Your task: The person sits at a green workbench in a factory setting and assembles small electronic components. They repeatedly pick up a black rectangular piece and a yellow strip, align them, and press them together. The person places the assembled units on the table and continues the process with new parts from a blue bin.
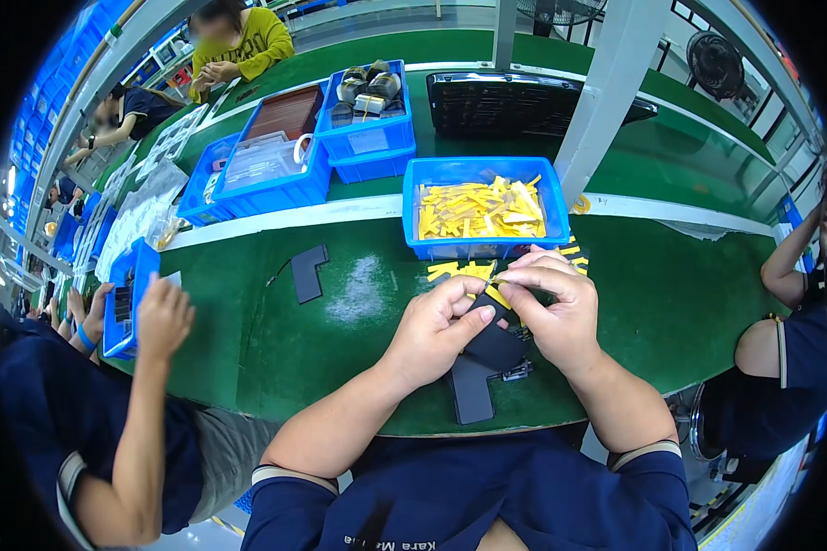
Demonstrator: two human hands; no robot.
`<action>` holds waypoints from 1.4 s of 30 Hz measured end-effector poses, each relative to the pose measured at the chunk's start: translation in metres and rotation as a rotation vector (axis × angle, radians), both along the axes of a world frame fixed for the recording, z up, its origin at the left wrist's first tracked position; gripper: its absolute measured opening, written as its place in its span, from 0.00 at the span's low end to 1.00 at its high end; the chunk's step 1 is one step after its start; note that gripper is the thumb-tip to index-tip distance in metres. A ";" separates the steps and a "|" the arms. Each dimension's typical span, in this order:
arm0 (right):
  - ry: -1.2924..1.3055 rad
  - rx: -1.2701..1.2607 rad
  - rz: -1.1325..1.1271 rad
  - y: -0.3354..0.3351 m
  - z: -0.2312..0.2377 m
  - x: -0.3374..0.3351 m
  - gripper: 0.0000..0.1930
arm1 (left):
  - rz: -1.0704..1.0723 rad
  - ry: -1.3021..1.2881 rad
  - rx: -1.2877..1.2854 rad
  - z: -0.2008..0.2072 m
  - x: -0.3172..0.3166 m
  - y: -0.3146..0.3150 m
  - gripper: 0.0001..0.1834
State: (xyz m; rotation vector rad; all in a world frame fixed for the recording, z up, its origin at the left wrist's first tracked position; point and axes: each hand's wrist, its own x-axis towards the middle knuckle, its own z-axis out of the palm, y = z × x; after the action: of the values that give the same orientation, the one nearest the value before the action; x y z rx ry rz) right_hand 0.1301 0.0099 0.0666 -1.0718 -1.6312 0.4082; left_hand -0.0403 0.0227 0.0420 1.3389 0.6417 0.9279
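Observation:
My left hand [439, 329] is closed on a flat black block [496, 347], its thumb lying along the upper end. My right hand [558, 296] pinches a small yellow strip [498, 295] at that same end, with both sets of fingertips almost meeting. Whether the strip is stuck down there, the fingers hide. Beneath the held block lies a second black L-shaped block [471, 389] near the table's front edge, with small dark connector parts [517, 371] beside it. Loose yellow strips [462, 271] lie just beyond my fingers.
A blue bin [483, 250] of yellow strips stands straight ahead. Another L-shaped block [310, 273] with a wire lies left, near white specks [363, 290]. Further off are blue crates [280, 195] and a metal post [597, 110]. A co-worker's hand [164, 317] works by a small blue bin [119, 344].

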 end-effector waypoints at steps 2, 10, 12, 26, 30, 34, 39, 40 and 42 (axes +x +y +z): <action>0.034 -0.004 -0.007 -0.001 -0.002 -0.002 0.05 | 0.019 0.033 0.036 0.001 0.000 0.000 0.12; -0.035 0.027 -0.031 -0.001 0.001 -0.002 0.06 | 0.014 0.054 0.020 -0.002 -0.002 0.002 0.13; -0.060 0.045 -0.026 -0.001 0.002 -0.002 0.06 | 0.014 0.058 0.022 -0.001 -0.002 0.002 0.13; -0.062 0.063 -0.044 -0.001 -0.002 -0.004 0.07 | 0.008 0.197 0.085 -0.001 -0.004 0.002 0.12; -0.119 0.111 -0.052 0.001 -0.003 -0.003 0.08 | 0.016 0.143 0.060 0.003 -0.003 0.000 0.12; -0.108 0.103 -0.055 0.002 -0.002 -0.005 0.08 | 0.089 0.167 0.154 0.001 -0.002 -0.001 0.12; -0.228 0.154 -0.096 0.002 -0.005 -0.006 0.08 | 0.128 0.355 0.246 0.012 -0.003 -0.004 0.12; -0.226 0.144 -0.083 0.001 -0.006 -0.006 0.09 | 0.152 0.375 0.297 0.012 -0.002 -0.005 0.12; -0.223 0.127 -0.054 0.001 -0.005 -0.006 0.10 | 0.212 0.332 0.355 0.009 0.000 -0.006 0.12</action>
State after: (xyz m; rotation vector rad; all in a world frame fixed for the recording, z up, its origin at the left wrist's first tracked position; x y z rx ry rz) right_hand 0.1245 0.0105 0.0615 -1.0928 -1.7941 0.1511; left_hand -0.0407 0.0162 0.0511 1.7897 0.9166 1.0314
